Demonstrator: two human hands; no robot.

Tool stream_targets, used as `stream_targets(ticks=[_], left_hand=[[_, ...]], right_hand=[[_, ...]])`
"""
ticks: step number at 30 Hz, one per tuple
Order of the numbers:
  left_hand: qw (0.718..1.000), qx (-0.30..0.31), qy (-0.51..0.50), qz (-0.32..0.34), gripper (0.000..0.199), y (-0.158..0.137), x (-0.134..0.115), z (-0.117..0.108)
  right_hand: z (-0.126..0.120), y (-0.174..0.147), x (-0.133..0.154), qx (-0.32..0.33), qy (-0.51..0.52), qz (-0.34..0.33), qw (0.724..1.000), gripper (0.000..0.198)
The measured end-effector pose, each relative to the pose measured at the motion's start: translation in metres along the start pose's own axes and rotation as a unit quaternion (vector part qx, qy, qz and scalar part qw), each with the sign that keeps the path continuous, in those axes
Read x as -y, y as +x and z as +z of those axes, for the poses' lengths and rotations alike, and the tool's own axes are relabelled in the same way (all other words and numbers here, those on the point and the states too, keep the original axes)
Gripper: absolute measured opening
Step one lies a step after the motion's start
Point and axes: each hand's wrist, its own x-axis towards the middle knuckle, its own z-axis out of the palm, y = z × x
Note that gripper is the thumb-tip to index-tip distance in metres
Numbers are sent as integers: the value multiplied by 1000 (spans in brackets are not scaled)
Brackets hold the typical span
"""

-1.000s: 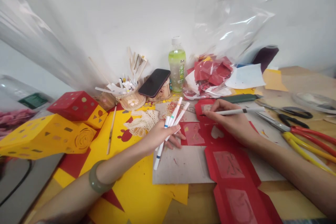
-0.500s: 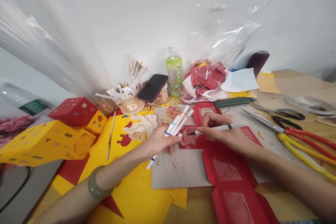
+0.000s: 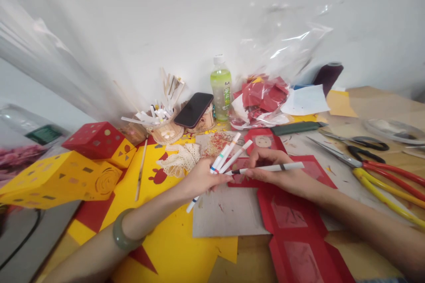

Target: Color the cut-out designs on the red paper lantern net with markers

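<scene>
Several white felt-tip pens [image 3: 223, 157] with coloured bands are bundled in my left hand [image 3: 203, 176]; the blue-banded end of one sticks out below the palm. My right hand [image 3: 278, 164] is closed round a white felt-tip pen [image 3: 288, 166] with a black band. Its black end points left and reaches my left thumb; whether that end is capped cannot be made out. Beneath both hands lies a cut and creased red card [image 3: 264, 203] with pale drawn-on panels, one at the far end showing a face drawing. Under the card is a grey board [image 3: 229, 223].
Right of the card lie scissors [image 3: 357, 166] and a green cutter [image 3: 295, 128]. Behind stand a drink bottle [image 3: 221, 93], a phone [image 3: 194, 110] on a wooden pot, and a bag of red scraps [image 3: 264, 97]. Decorated boxes [image 3: 59, 181] sit at left beside yellow card [image 3: 172, 239].
The pen in my right hand has shifted so its black end now meets my left thumb. The bundled pens have fanned slightly, one leaning further right. The view has moved a little.
</scene>
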Motion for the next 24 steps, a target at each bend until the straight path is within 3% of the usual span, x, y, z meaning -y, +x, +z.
stream_targets(ticks=[3,7,10,14,20,24], left_hand=[[1000,-15,8,8,21,-1,-3,0],[997,-26,-21,71,22,-4,-10,2],[997,-10,-41,66,12,-9,-14,4],[995,10,-76,66,19,-16,-19,8],[992,-13,-110,57,25,-20,-28,10],[990,-36,-124,62,29,-13,-21,5]], right_hand=[[-1,0,1,26,31,0,999,14],[-3,1,2,2,44,17,999,15],[-2,1,4,-22,69,38,997,18],[0,0,5,-29,77,54,995,20],[2,3,13,-34,71,13,997,22],[-14,3,19,4,12,-5,1000,29]])
